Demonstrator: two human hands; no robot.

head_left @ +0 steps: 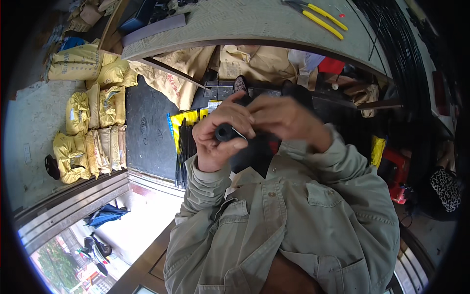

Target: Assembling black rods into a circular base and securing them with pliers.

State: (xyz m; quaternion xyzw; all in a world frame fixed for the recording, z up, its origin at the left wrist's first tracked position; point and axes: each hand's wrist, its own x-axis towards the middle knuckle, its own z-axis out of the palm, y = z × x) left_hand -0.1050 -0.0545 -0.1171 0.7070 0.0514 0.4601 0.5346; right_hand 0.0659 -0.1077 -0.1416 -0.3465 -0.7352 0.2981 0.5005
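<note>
My left hand (219,128) is closed around a black cylinder (224,132), held in front of my chest. A round hole shows in the cylinder's end, and a thin pale edge runs along its side. Close by on the right, my right hand (284,116) is bent toward the left fingertips. Motion smears its fingers, so I cannot make out whether they pinch anything. Below and left of my hands, a bundle of thin black strips (185,147) leans against a yellow bag (180,119).
The workbench (235,22) ahead carries yellow-handled pliers (323,20) and a grey strip (154,30). Long black rods (399,46) lie at its right end. Stacked yellow sacks (74,111) line the left wall. Brown paper sacks (254,63) fill the space under the bench.
</note>
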